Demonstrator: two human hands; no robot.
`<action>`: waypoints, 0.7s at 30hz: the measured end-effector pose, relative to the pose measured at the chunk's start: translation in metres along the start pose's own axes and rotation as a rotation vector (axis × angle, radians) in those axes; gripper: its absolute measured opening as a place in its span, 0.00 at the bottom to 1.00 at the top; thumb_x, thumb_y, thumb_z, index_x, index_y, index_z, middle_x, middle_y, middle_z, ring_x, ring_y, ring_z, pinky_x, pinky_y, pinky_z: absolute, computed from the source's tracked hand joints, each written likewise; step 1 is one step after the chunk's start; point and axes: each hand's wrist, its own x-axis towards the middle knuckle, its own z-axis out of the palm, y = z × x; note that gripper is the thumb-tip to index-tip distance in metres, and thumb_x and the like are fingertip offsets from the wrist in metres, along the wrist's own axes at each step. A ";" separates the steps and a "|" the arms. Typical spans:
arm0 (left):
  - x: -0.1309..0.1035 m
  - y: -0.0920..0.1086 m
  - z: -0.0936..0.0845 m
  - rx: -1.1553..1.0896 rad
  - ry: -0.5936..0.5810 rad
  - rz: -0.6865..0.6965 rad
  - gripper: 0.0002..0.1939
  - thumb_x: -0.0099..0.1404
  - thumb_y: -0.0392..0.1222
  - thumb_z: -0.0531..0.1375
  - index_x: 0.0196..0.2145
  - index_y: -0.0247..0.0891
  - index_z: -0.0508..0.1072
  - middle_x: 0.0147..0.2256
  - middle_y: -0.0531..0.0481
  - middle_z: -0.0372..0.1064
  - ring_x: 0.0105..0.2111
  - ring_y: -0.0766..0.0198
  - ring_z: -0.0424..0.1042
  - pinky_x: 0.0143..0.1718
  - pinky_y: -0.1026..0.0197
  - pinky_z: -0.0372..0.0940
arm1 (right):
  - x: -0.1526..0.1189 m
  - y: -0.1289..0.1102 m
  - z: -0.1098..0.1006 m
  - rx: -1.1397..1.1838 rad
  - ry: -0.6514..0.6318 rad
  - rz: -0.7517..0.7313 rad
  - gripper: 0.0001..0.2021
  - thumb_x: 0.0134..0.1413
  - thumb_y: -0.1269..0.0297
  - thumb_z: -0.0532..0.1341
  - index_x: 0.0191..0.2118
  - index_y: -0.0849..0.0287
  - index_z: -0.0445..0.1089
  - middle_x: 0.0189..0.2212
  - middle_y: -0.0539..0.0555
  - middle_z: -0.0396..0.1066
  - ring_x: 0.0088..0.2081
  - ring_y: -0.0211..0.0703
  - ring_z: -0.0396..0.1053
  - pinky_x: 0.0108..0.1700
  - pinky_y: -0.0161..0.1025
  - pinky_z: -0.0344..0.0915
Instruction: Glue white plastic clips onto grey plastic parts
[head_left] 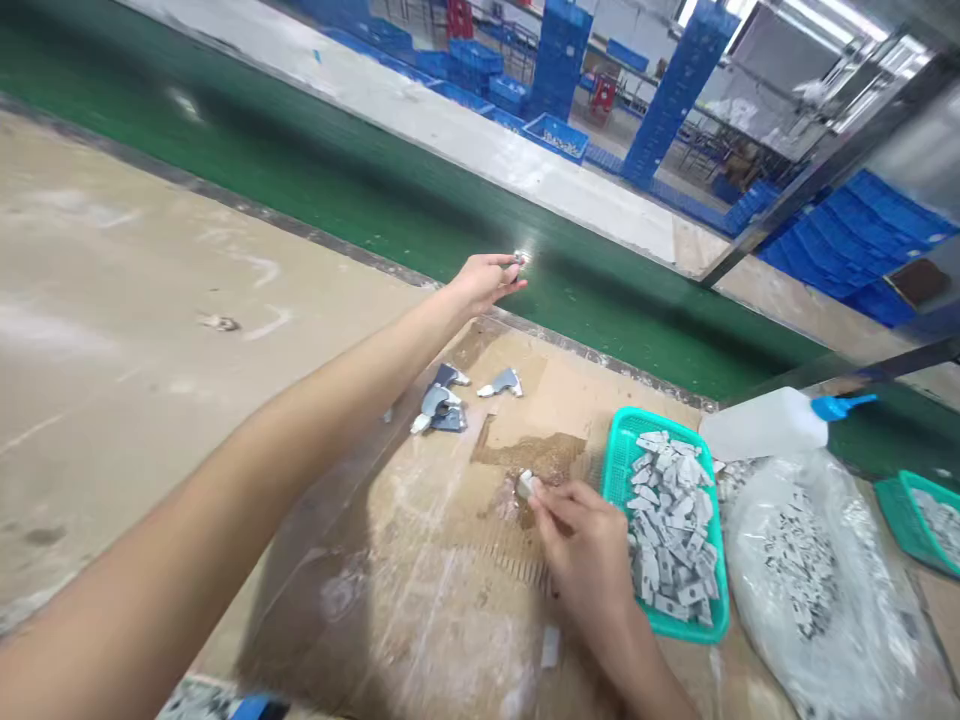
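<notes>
My left hand (489, 282) reaches out over the green conveyor belt (630, 297), thumb and index finger pinched at a small light-coloured piece (519, 258); glare on the belt blurs its shape. Above the worn cardboard, my right hand (589, 540) is closed on a small grey-white plastic piece (527, 485), held between thumb and fingertips. Left of it lie several blue-grey and white parts (442, 408), with a similar part (504, 382) just apart from them. A teal basket (611, 470) full of grey-white pieces (675, 520) stands right beside my right hand.
A white squeeze bottle (765, 425) with a blue nozzle lies behind a clear plastic bag (847, 600) of small parts. Another green basket (911, 520) stands at far right. One small piece (220, 322) lies on the left tabletop. Blue crates (559, 138) are beyond the belt.
</notes>
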 end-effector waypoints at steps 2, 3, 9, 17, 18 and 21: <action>-0.025 0.005 -0.011 -0.042 -0.108 -0.107 0.07 0.65 0.23 0.56 0.34 0.25 0.74 0.30 0.46 0.69 0.28 0.71 0.68 0.36 0.69 0.67 | -0.001 0.000 -0.003 0.009 -0.020 0.012 0.09 0.59 0.74 0.61 0.35 0.63 0.80 0.27 0.53 0.76 0.26 0.38 0.73 0.29 0.34 0.65; -0.038 0.006 -0.016 -0.056 -0.147 -0.138 0.07 0.67 0.25 0.56 0.35 0.25 0.75 0.31 0.45 0.70 0.29 0.70 0.69 0.36 0.69 0.67 | -0.001 0.000 -0.004 0.016 -0.028 0.018 0.09 0.60 0.74 0.61 0.36 0.62 0.80 0.28 0.53 0.76 0.27 0.38 0.73 0.29 0.34 0.65; -0.128 -0.014 -0.046 -0.054 -0.218 -0.049 0.10 0.60 0.26 0.64 0.40 0.30 0.76 0.33 0.47 0.73 0.30 0.70 0.71 0.36 0.68 0.66 | 0.000 0.000 -0.007 0.071 -0.030 0.057 0.08 0.59 0.71 0.62 0.40 0.62 0.80 0.29 0.54 0.76 0.29 0.39 0.74 0.31 0.33 0.68; -0.182 -0.036 -0.066 -0.101 -0.276 -0.219 0.24 0.42 0.32 0.76 0.37 0.32 0.72 0.36 0.44 0.76 0.36 0.65 0.76 0.43 0.65 0.67 | 0.000 -0.002 -0.018 0.176 0.114 0.102 0.10 0.59 0.69 0.64 0.46 0.54 0.78 0.35 0.52 0.77 0.36 0.39 0.74 0.39 0.35 0.70; -0.184 -0.038 -0.067 -0.088 -0.301 -0.230 0.24 0.42 0.33 0.76 0.36 0.32 0.73 0.36 0.44 0.76 0.37 0.64 0.76 0.43 0.63 0.68 | -0.001 -0.003 -0.020 0.172 0.144 0.096 0.11 0.59 0.68 0.64 0.46 0.52 0.78 0.36 0.52 0.77 0.37 0.39 0.74 0.40 0.36 0.70; -0.188 -0.045 -0.069 0.040 -0.397 -0.212 0.22 0.44 0.35 0.75 0.37 0.32 0.74 0.35 0.45 0.76 0.36 0.62 0.76 0.43 0.61 0.69 | -0.003 -0.005 -0.024 0.158 0.234 0.057 0.13 0.60 0.70 0.63 0.48 0.48 0.77 0.38 0.51 0.76 0.39 0.39 0.73 0.40 0.36 0.70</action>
